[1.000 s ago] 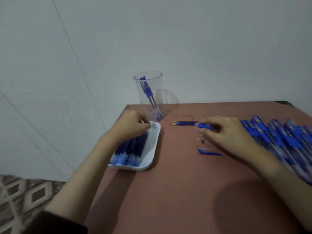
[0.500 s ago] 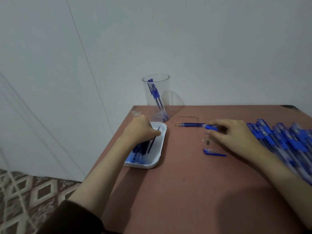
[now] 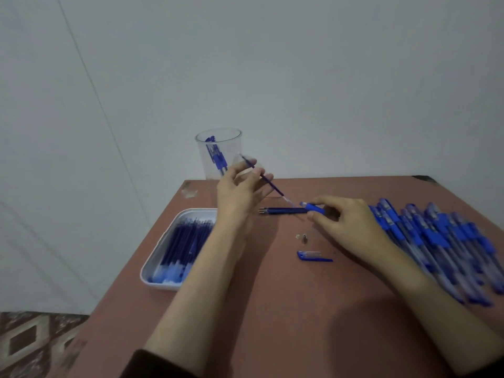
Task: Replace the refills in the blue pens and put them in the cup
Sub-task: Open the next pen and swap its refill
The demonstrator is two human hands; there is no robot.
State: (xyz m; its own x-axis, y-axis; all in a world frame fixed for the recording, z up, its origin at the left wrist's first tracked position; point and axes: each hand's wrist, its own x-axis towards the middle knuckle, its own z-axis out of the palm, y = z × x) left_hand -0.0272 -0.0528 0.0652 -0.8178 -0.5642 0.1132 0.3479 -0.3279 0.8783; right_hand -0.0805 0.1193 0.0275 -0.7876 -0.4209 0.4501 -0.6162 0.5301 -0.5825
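Note:
My left hand [image 3: 240, 186] pinches a thin blue refill [image 3: 272, 185] and holds it slanted above the table, its lower end pointing at the blue pen barrel [image 3: 313, 207]. My right hand [image 3: 346, 222] grips that barrel low over the table. A clear cup [image 3: 230, 137] with a few blue pens [image 3: 218, 158] in it stands at the table's far edge, just behind my left hand. A white tray [image 3: 152, 264] full of refills [image 3: 185, 246] lies under my left forearm. Several loose refills [image 3: 283, 210] lie between my hands.
A long heap of blue pens [image 3: 436, 241] covers the right of the brown table [image 3: 272, 309]. A blue pen cap [image 3: 313, 256] and a small metal tip [image 3: 301, 237] lie in front of my right hand. The table's left edge drops to a patterned floor [image 3: 30, 342].
My left hand has left the tray with one refill pinched in it and risen toward the pen barrel in my right hand. My right hand has stayed in place.

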